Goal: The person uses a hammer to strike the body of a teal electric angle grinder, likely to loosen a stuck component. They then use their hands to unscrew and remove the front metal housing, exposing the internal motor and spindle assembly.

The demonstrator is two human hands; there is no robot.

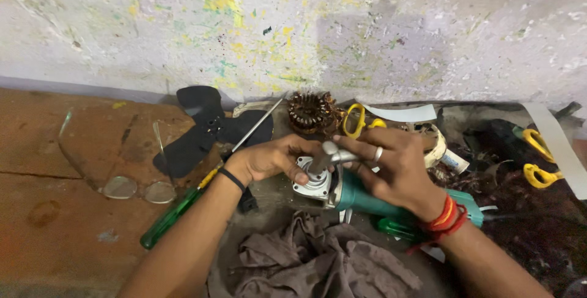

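**Desk:** Paint-flecked wall (pixel 342 23) behind, cluttered workbench (pixel 61 212) below. What do the hands have?

**Operator:** From my remote seat I see the right hand (pixel 397 169), ring on one finger and red thread at the wrist, wrapped over the neck of a teal angle grinder (pixel 361 199) and pinching a small metal part (pixel 333 153) at its head. The left hand (pixel 269 158), black band at the wrist, curls around the grinder's silver gear head (pixel 313 183) from the other side, fingertips pressed to its rim. Both hands are closed on the tool; neither is slack.

**Desk:** Where does the grinder sit?

**Operator:** Low at the middle of the bench, head towards the left hand, body running under the right forearm, just above a crumpled grey rag (pixel 318 261).

**Desk:** How would you judge good handling here?

**Operator:** I would keep the left hand as the brace so the head cannot roll, and let only the right fingers turn the part, squarely, without forcing it. That is my reading, not something shown.

**Desk:** And around them?

**Operator:** Green-handled screwdriver (pixel 177 212) passing under the left forearm, black fan blade (pixel 205 128) behind it, eyeglasses (pixel 131 185) further left. Copper-wound stator (pixel 310 112) by the wall, yellow-handled scissors (pixel 538 157) at far right.
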